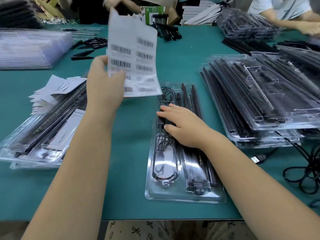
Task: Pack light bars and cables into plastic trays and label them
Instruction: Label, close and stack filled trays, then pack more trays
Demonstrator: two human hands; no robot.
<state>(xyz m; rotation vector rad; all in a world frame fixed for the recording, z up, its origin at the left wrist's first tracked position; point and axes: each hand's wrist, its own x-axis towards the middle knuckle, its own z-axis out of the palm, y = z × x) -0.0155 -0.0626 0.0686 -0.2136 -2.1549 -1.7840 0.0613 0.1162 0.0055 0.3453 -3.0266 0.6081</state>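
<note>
Center tray (186,196) on the tabletop (131,153) looks packed already: light bars (195,101) and cable (164,153) in. Right hand (181,125) rests flat on it, left hand (103,80) pinches the barcode label sheet (135,54). Labeling's still left.

Before you: one clear plastic tray (186,196) flat on the green table, black light bars (195,99) in its right channels, coiled black cable (164,153) left; barcode label sheet (136,54) raised above.

Centre tray (186,199) on the table (131,135) — tray stacks left (34,149) and right (259,108), label sheet (133,54) held above.
</note>
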